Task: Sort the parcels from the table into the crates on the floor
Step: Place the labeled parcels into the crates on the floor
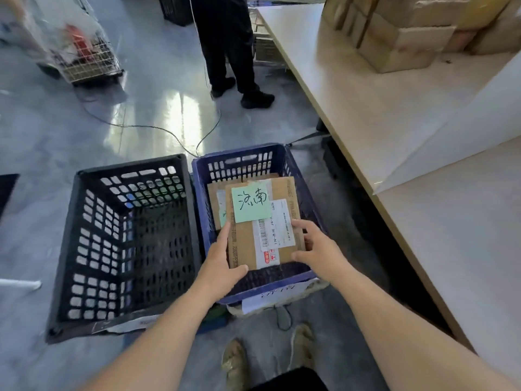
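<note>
**Two crates at your feet, table to your right**

You stand over two crates on the floor, side by side and touching. The left crate (124, 244) holds nothing you can see. In the right crate (284, 162) a parcel (262, 224) lies on top of another parcel (215, 197), with a note (251, 204) stuck on its far half. Your left hand (221, 263) is on the top parcel's left edge and near corner, your right hand (315, 249) on its right edge. The table (380, 108) runs along your right, with boxes (400, 38) stacked at its far end. Beyond the crates another person (225, 43) stands on the floor; a wire cart (84, 55) sits far left.
</note>
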`<state>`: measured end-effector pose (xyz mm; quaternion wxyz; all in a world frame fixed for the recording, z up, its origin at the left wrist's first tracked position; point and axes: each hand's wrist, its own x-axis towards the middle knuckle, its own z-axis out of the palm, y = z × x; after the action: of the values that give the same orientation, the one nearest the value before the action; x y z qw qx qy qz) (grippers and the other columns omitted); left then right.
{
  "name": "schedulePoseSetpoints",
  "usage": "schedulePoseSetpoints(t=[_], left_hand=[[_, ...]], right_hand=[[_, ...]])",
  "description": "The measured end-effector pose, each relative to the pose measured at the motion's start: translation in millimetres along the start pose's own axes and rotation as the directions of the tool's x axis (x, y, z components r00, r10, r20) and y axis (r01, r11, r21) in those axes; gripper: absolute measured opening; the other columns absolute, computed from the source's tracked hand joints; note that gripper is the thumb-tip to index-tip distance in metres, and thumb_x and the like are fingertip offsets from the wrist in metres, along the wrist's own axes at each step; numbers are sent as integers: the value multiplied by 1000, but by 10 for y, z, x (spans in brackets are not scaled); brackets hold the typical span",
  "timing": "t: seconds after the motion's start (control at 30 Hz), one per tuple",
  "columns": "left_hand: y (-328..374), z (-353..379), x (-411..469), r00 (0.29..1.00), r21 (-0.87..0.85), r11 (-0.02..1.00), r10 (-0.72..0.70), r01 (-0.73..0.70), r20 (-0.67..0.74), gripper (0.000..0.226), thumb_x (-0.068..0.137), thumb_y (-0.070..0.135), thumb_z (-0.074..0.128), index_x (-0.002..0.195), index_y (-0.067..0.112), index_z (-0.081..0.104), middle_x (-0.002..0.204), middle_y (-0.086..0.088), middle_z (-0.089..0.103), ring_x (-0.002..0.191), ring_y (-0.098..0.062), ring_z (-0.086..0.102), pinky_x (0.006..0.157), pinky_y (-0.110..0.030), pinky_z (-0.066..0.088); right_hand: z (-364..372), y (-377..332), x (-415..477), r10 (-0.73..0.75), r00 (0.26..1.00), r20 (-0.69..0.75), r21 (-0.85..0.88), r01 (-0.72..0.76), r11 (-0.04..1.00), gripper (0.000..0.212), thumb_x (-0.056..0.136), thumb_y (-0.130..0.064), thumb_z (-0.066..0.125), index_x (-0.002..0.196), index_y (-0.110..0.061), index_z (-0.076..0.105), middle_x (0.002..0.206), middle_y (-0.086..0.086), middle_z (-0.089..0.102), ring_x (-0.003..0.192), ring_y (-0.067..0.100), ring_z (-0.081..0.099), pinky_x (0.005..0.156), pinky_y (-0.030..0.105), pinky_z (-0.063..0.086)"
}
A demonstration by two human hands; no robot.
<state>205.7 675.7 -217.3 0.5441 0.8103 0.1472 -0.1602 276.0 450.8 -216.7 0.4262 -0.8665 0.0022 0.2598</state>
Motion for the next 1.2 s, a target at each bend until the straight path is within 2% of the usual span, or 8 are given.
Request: schedulePoseSetpoints(t=[0.23, 0.47, 0.63, 0.73, 0.87, 1.0, 1.1, 1.2], left_hand=[[-473, 297, 384, 983, 104, 978, -182, 181, 7, 105, 88, 9, 62, 144, 54, -15, 146, 6, 36, 114, -9, 47, 90, -29, 45], [-851, 527, 825, 933, 192, 914, -360, 357, -21, 103, 87, 10, 57, 143, 51, -20, 129, 1, 48, 91, -15, 59, 78, -38, 54], [-1078, 710, 1060, 881, 297, 834, -469, 464, -58, 95, 91, 18, 53, 146, 44, -21, 133, -9, 44, 105, -26, 56, 92, -45, 49], [-1166, 794, 1195, 844, 399, 750, -516, 527, -145, 93, 91, 9, 49, 149, 32, -20, 139, -14, 35, 111, -30, 54, 92, -42, 48], [-1247, 879, 1330, 831, 509, 668, -514, 543, -213, 84, 91, 3, 49, 152, 16, -6, 138, -17, 34, 114, -32, 53, 91, -41, 46], [-1280, 977, 1374, 822, 690, 530, -543, 494, -171, 53, 92, 5, 48, 142, 3, 30, 138, -18, 29, 121, -30, 43, 93, -37, 46], [-1292, 1036, 1391, 836, 721, 529, -534, 448, -127, 49, 92, 10, 52, 138, 2, 39, 142, -16, 28, 127, -29, 35, 97, -37, 44], [-1267, 983, 1403, 863, 680, 590, -488, 435, -129, 57, 90, 10, 55, 142, 5, 33, 141, -14, 32, 127, -28, 35, 99, -36, 42]], right_hand=[[273, 418, 612, 42, 982, 186, -59, -31, 998, 79, 84, -9, 69, 99, -77, 32, 99, -28, 57, 96, 20, 66, 72, 38, 58], [602, 813, 1163, 113, 943, 313, -136, -73, 988, 67, 86, -7, 65, 126, -53, 37, 100, -16, 59, 89, 24, 67, 67, 38, 59], [791, 1066, 1441, 172, 909, 380, -213, -95, 972, 68, 89, -5, 60, 130, -53, 34, 97, -19, 46, 78, 8, 62, 53, 20, 51], [911, 1176, 1599, 208, 885, 416, -218, -125, 968, 68, 91, -3, 56, 135, -51, 33, 98, -19, 46, 77, 8, 60, 51, 20, 51], [1077, 1296, 1761, 247, 857, 453, -223, -160, 962, 68, 93, -2, 52, 144, -43, 31, 130, -1, 50, 79, 12, 61, 46, 14, 42], [1196, 1389, 1826, 275, 813, 513, -234, -175, 956, 72, 94, -1, 49, 147, -43, 26, 143, -1, 46, 71, 4, 55, 46, 11, 41], [1216, 1379, 1854, 292, 784, 548, -280, -156, 947, 73, 94, -1, 48, 148, -44, 23, 146, 1, 44, 74, 2, 53, 48, 8, 40], [1183, 1256, 1836, 292, 785, 547, -366, -90, 926, 72, 95, -3, 47, 149, -42, 21, 150, -1, 38, 96, 12, 59, 67, 17, 47]])
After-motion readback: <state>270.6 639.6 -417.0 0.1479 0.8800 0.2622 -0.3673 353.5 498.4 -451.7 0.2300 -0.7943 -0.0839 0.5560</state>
